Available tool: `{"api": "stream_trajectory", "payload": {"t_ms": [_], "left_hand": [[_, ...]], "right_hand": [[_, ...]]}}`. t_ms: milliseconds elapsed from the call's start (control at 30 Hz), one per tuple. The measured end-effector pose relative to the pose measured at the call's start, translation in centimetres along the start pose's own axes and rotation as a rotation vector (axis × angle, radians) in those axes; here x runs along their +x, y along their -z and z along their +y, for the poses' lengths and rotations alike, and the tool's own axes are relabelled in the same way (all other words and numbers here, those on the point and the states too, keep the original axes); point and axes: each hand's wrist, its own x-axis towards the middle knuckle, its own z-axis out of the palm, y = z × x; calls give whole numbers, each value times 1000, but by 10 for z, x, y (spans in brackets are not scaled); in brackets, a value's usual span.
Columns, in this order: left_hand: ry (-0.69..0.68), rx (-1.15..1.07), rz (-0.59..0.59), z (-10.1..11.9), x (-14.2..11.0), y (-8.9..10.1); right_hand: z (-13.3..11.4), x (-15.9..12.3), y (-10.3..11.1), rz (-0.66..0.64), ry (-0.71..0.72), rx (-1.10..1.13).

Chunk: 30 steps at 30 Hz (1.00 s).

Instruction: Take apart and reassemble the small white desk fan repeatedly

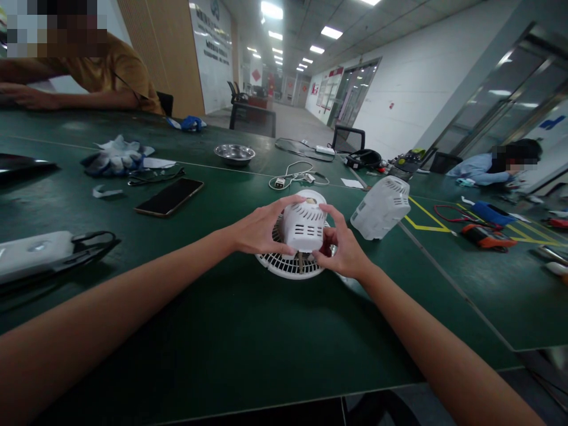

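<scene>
Both hands grip a white vented plastic motor housing [304,228] from its two sides. It sits over a round white fan grille [290,271] lying on the green table. My left hand [261,228] has its fingers over the top left and its thumb low on the near side. Across from it, my right hand [341,245] curls around the right side, with the index finger near the top and the thumb at the lower edge. What lies between the housing and the grille is mostly hidden. To the right stands another white vented plastic housing [381,208], tilted.
On the left of the table [248,343] lie a phone [170,197], gloves [116,157] and a white device [35,254]. Farther back are a metal bowl [235,154] and a white cable [290,177]. An orange multimeter [487,235] lies right. Two people sit beyond.
</scene>
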Motion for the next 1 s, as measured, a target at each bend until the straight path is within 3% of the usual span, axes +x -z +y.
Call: {"api": "stream_trajectory", "payload": {"t_ms": [100,200,333,433,500,533,633,700,800,867,1000], "left_hand": [[46,71,42,3,1,-7],[131,171,115,12,2,-17],[199,113,197,11,2,-20],[468,77,361,-7,-3,-18],[687,-1,374,-23,-7,-17],[717,-65,333,-30,-10,-16],[645,-239,343,-42,-16,-15],[566,-371,426,-40,-16,-14],[432,-473,586,-28,-14,-10],[390,-426,650,-21,-13,-8],[398,-177,642,-18,-11,-7]], "right_hand": [[1,1,0,32,30,-99],[6,3,-1,174,55,-276],[16,6,1,293,46,-367],[24,8,6,322,-10,-347],[28,9,10,314,-42,-330],[29,9,12,306,-54,-325],[29,8,16,302,-69,-324],[26,8,15,342,-68,-280],[20,8,8,458,-52,-40],[17,9,4,495,-57,121],[16,13,1,503,-164,315]]}}
